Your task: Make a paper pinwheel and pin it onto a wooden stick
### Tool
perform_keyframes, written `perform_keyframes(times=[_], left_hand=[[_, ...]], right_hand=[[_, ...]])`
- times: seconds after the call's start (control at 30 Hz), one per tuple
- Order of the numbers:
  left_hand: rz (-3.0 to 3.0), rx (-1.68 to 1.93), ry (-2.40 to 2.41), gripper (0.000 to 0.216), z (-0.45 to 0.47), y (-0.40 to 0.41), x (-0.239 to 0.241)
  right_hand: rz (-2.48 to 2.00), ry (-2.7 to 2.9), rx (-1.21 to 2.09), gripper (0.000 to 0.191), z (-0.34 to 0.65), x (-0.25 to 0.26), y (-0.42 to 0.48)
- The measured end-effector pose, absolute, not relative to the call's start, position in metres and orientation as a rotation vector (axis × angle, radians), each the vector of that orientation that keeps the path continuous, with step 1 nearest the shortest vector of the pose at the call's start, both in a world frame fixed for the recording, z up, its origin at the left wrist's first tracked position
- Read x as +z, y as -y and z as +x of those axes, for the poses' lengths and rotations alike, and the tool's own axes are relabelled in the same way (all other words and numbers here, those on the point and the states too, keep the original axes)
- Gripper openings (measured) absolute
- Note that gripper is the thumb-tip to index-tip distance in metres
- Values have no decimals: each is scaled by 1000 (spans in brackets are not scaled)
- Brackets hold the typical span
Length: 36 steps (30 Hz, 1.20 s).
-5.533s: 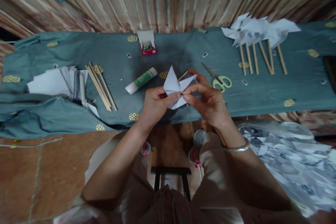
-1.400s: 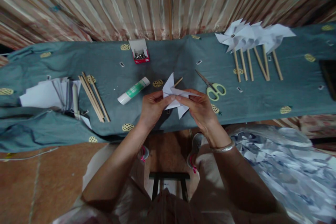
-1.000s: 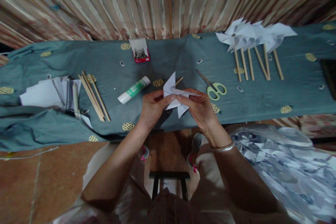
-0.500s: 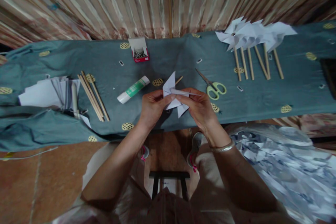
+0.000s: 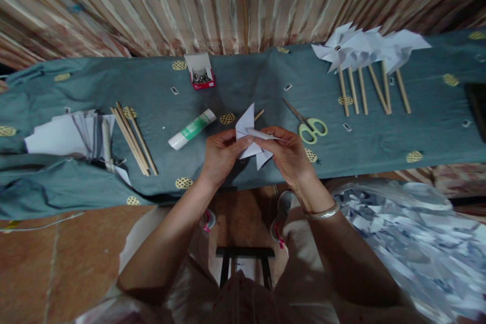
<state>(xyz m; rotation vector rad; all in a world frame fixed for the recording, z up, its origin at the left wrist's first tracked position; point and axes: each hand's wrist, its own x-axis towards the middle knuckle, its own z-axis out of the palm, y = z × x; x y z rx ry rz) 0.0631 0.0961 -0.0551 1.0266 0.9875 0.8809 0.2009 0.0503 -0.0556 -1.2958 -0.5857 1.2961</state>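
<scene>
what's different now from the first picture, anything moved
The right hand, earlier pinching at the middle of the paper pinwheel, now grips its right side. The left hand still holds its left. Scissors, glue stick and red box stayed put.

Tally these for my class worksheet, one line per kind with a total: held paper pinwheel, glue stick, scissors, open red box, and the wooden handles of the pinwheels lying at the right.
Held paper pinwheel: 1
Glue stick: 1
Scissors: 1
Open red box: 1
Wooden handles: 6
Total: 10
</scene>
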Motion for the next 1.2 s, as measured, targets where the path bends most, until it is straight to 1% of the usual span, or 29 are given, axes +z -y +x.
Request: perform_keyframes(times=[0.3, 0.57, 0.83, 1.2], left_hand=[[941, 879, -975, 34, 66, -97, -55], [968, 842, -956, 28, 64, -96, -58], [959, 827, -947, 30, 63, -95, -56], [969, 802, -917, 33, 61, -94, -56]], right_hand=[[-1303, 625, 1279, 23, 202, -52, -50], [-1348, 663, 1255, 21, 204, -52, -49], [-1339, 682, 1245, 15, 204, -50, -48], [-1347, 747, 1233, 22, 207, -50, -46]])
